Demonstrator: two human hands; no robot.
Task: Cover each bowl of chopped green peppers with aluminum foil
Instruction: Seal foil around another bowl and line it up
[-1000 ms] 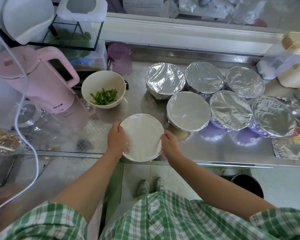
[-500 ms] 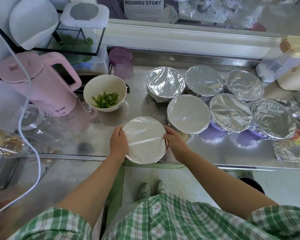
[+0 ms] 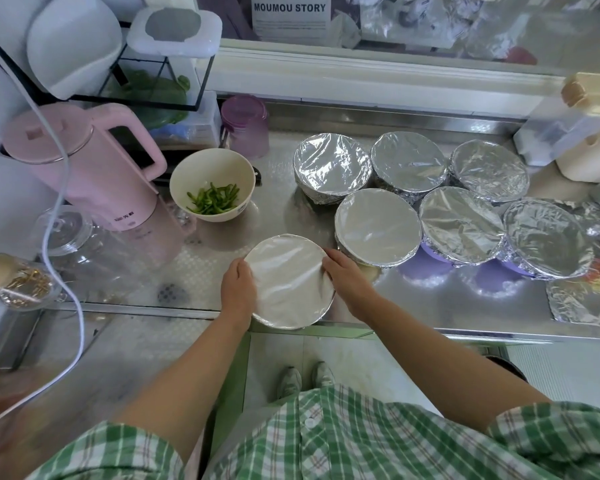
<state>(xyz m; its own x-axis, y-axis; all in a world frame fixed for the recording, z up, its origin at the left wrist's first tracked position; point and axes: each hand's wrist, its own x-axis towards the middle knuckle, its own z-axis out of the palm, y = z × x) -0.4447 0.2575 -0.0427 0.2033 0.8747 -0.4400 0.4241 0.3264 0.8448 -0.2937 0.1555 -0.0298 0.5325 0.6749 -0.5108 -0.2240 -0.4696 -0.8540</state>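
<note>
A pink kettle (image 3: 84, 174) stands at the tabletop's (image 3: 284, 213) left edge, with a white cable (image 3: 82, 334) draped across it and a glass lid (image 3: 65, 226) just in front. A purple tumbler (image 3: 245, 128) stands near the back edge.

sign (image 3: 289, 15) | text: "MOUMOU STORY" | kettle (image 3: 84, 168) label: unreadable

Illumination: bright, even daylight entering from the window (image 3: 430, 32) behind the steel counter (image 3: 430, 306). Shadows are faint and soft-edged. Glare is heavy on foil: the top of the nearest foil-covered bowl (image 3: 288, 282) washes out almost white, and the six covered bowls (image 3: 461, 230) beyond carry crinkled highlights. The counter mirrors blurred purple patches beneath them. Focus is sharp at centre; the lower left corner is smeared. Wide-angle distortion bows the counter's front edge and stretches the frame margins.
</note>
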